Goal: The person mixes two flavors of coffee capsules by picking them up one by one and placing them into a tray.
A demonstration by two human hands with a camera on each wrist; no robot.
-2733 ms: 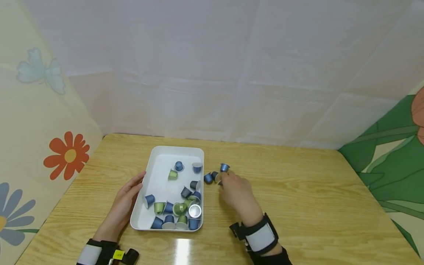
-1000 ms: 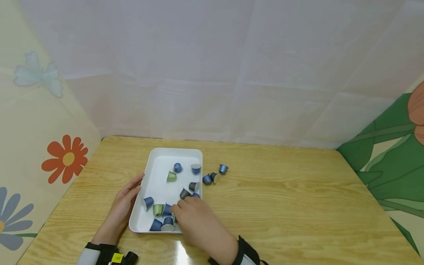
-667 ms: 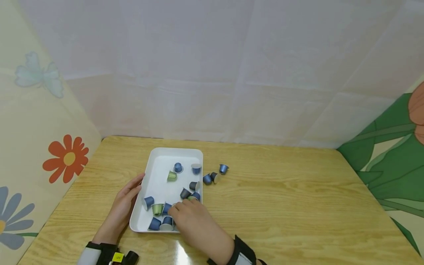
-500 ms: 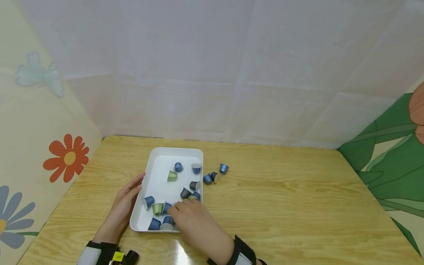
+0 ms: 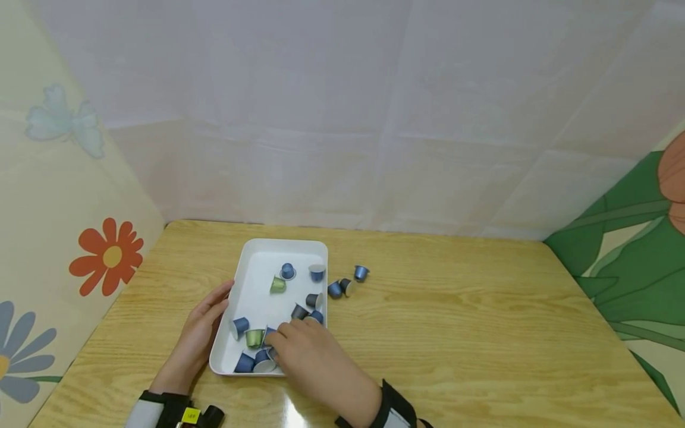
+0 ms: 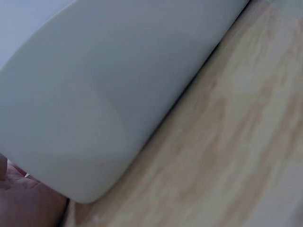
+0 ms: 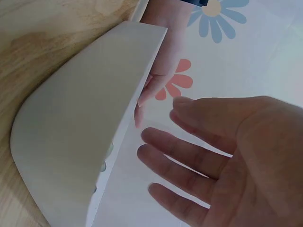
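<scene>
A white rectangular tray (image 5: pixel 267 246) holds several coffee capsules in blue, green and dark grey, scattered inside. My left hand (image 5: pixel 198 327) rests against the tray's left side with its fingers fairly straight. Over the tray's lower right part reaches my right hand (image 5: pixel 313 359), covering some capsules. In the right wrist view its fingers (image 7: pixel 184 151) are spread and relaxed, with nothing seen between them. Close to its fingertips lie a green capsule (image 5: pixel 254 338) and a blue capsule (image 5: pixel 245 362). The tray's wall (image 6: pixel 94 104) fills much of the left wrist view.
Just right of the tray, on the wooden table (image 5: pixel 481 327), lie a blue capsule (image 5: pixel 335 289), a dark capsule (image 5: pixel 346 287) and another blue capsule (image 5: pixel 361 273). A white cloth (image 5: pixel 342 119) hangs behind the table, with flower-printed panels at both sides.
My right hand has gone from the capsules on the table into the tray's lower right part. Lately, blue capsules at the tray's near edge have slid slightly left. The left hand stays put.
</scene>
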